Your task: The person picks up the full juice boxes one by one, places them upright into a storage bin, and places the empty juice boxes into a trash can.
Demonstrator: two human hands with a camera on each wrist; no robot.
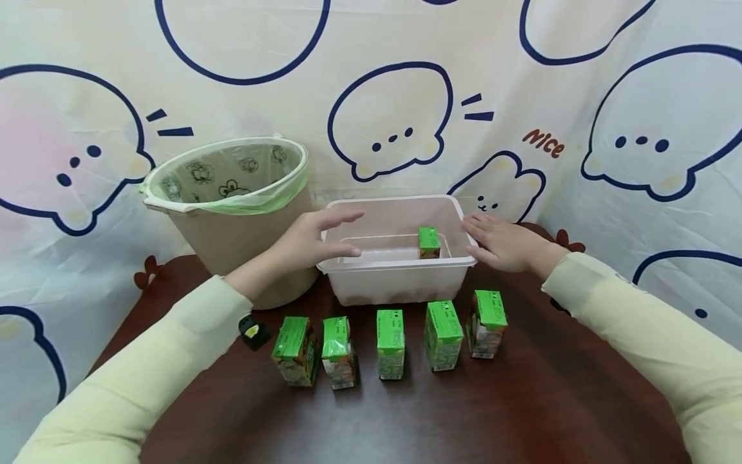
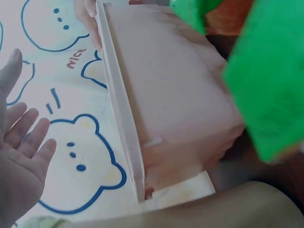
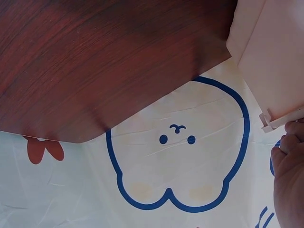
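Note:
A pale pink plastic bin (image 1: 400, 283) stands at the back of the table, with one small green-topped carton (image 1: 429, 242) inside near its right end. My left hand (image 1: 310, 240) hovers by the bin's left end, thumb and fingers spread, holding nothing. In the left wrist view that hand (image 2: 26, 159) shows apart from the rim. At the opposite end, the fairly straight fingers of my right hand (image 1: 504, 243) touch the right rim; the right wrist view shows this hand (image 3: 290, 171) only partly. Several similar cartons (image 1: 391, 345) stand upright in a row before the bin.
A beige bucket (image 1: 232, 238) with a patterned liner bag stands left of the bin. Behind everything hangs a white cartoon-print cloth (image 1: 278, 109). The dark wooden table (image 1: 406, 425) extends toward me. A small black object (image 1: 254, 332) appears at my left cuff.

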